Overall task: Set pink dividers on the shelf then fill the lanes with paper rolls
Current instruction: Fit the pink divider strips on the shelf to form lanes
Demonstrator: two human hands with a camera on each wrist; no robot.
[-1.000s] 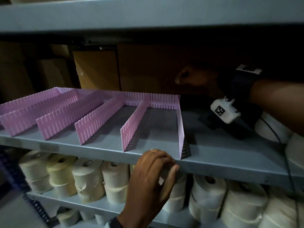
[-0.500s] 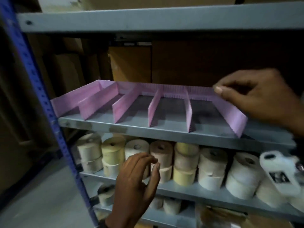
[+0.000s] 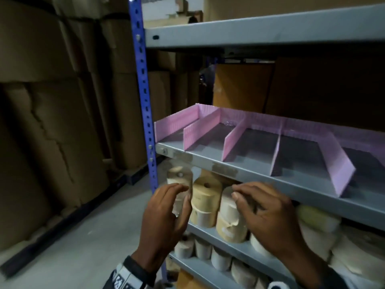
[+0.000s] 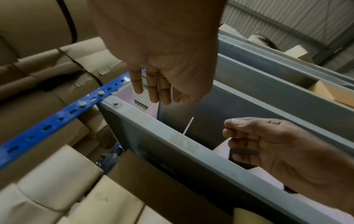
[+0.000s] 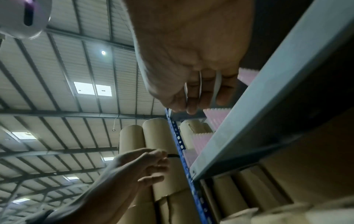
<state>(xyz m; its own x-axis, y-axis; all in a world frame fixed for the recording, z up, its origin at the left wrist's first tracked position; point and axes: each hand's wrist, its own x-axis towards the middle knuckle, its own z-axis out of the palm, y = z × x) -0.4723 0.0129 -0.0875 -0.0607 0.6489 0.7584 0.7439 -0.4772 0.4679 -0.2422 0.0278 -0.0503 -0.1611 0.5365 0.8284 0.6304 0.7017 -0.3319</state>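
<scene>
Pink dividers point(image 3: 231, 142) stand on the grey middle shelf point(image 3: 239, 174) and form several lanes with nothing in them. Paper rolls point(image 3: 206, 195) sit stacked on the shelf below point(image 3: 218, 236). My left hand point(image 3: 183, 195) hovers in front of those rolls with its fingers relaxed and holds nothing. Just to its right, my right hand point(image 3: 237, 192) is loosely curved and also holds nothing. In the left wrist view the left hand point(image 4: 159, 94) hangs above the shelf edge and the right hand point(image 4: 229, 136) is beside it. In the right wrist view the right hand point(image 5: 193, 103) is near the shelf lip.
A blue perforated post point(image 3: 143, 90) holds the rack's left side. Big brown cardboard rolls point(image 3: 52, 122) are stacked to the left on the grey floor point(image 3: 83, 236). A grey top shelf point(image 3: 260, 32) overhangs, and brown boxes point(image 3: 241, 86) stand behind the dividers.
My right hand let go of the rightmost divider and dropped down beside my left hand. My view pulled back and swung left.
</scene>
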